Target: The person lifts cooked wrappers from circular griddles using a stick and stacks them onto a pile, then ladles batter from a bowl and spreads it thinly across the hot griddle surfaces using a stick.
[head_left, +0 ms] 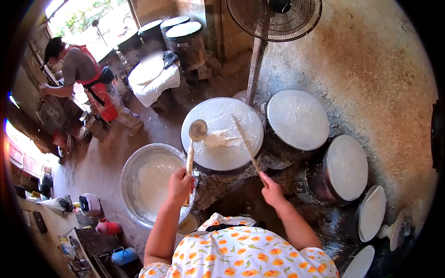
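My left hand point(181, 186) is closed round the pale handle of a ladle point(198, 130). The ladle's round bowl is over the left part of a drum's white, batter-coated round top point(222, 160). In my right hand point(272, 189) is a long thin wooden stick point(246, 146), its far end over the same white top. A raised, wet-looking patch of batter point(221, 138) lies between ladle and stick. Below and left of the ladle, a large metal basin point(127, 173) holds pale, milky batter point(157, 185).
More drums with white tops point(298, 119) curve along the right wall. A fan point(276, 18) stands above on a post. A person in a red apron point(95, 78) bends at the far left, near a cloth-covered stand point(155, 88). Red point(109, 227) and blue point(125, 255) containers are lower left.
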A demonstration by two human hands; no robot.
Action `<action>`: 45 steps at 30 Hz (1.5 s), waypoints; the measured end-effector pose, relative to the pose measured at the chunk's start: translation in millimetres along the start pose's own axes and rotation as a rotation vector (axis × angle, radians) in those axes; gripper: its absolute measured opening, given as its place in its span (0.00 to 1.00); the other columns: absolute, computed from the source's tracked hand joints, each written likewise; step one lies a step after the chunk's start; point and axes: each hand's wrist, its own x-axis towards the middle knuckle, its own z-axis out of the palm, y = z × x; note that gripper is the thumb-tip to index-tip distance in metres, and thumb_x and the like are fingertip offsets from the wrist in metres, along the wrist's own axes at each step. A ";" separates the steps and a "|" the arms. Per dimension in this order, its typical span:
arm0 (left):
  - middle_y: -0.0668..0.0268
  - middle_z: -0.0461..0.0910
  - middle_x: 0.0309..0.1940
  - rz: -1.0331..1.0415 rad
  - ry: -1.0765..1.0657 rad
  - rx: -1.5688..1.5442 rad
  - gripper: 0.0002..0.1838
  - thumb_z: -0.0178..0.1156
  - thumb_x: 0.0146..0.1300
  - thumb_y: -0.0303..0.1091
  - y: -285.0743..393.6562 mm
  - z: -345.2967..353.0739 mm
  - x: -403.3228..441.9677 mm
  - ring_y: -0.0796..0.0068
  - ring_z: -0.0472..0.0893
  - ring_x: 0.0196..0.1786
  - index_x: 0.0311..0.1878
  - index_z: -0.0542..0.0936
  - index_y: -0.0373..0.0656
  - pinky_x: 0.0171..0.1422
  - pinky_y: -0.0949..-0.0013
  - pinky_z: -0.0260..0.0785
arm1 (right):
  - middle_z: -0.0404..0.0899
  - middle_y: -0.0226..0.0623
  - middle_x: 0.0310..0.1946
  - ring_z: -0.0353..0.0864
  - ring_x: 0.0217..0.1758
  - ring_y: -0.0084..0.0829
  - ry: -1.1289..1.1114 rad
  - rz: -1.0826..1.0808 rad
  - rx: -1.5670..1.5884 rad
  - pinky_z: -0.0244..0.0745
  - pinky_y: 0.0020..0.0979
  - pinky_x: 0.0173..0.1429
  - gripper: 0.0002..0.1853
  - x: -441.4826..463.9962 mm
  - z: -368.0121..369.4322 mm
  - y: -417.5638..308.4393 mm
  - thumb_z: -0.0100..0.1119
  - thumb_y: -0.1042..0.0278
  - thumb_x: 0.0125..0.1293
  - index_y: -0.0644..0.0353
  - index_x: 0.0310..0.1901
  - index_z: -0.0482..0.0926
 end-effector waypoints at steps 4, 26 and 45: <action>0.64 0.73 0.22 -0.238 -0.048 -0.143 0.05 0.46 0.61 0.25 0.9 14.0 -41.5 0.77 0.72 0.19 0.31 0.71 0.36 0.20 0.73 0.66 | 0.72 0.42 0.60 0.68 0.66 0.31 -0.251 0.165 0.308 0.62 0.27 0.67 0.31 -20.3 55.2 -35.2 0.43 0.85 0.54 0.60 0.63 0.68; 0.59 0.67 0.29 0.209 -0.199 -1.355 0.27 0.46 0.63 0.26 -8.5 -134.0 -147.5 0.81 0.67 0.19 0.64 0.54 0.25 0.15 0.79 0.63 | 0.73 0.46 0.57 0.76 0.56 0.45 -0.468 0.087 -0.303 0.72 0.35 0.58 0.33 -11.4 30.7 -51.6 0.46 0.81 0.55 0.45 0.65 0.66; 0.64 0.67 0.25 -0.399 0.226 -1.760 0.06 0.43 0.56 0.24 -275.2 -179.8 -69.1 0.78 0.68 0.21 0.36 0.63 0.32 0.21 0.78 0.67 | 0.77 0.59 0.39 0.79 0.40 0.53 0.011 0.418 -0.257 0.74 0.44 0.42 0.35 -5.2 75.9 -42.2 0.47 0.76 0.57 0.39 0.68 0.59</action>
